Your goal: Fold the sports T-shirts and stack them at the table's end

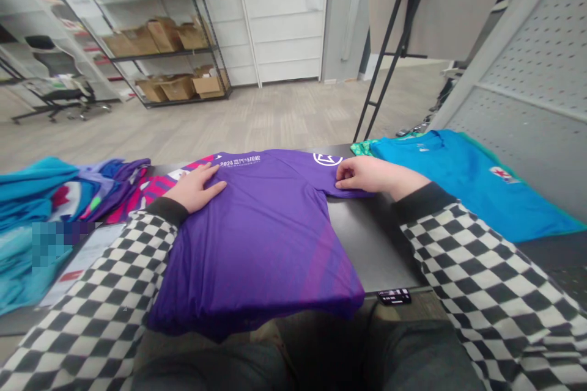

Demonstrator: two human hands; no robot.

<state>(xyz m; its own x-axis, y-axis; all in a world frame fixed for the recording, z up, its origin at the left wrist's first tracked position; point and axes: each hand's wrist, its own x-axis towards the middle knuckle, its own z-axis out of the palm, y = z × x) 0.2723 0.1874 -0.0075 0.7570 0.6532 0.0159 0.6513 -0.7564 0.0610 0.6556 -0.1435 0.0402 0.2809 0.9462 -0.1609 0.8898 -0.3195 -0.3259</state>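
An unfolded purple T-shirt was pressed flat by the open left hand, its sleeve pinched between the fingers of the right hand.

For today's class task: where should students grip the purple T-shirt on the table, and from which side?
Probably the hem of the purple T-shirt, from the near side: it droops over the front edge of the black table, so it is easy to get under, while the rest lies flat.
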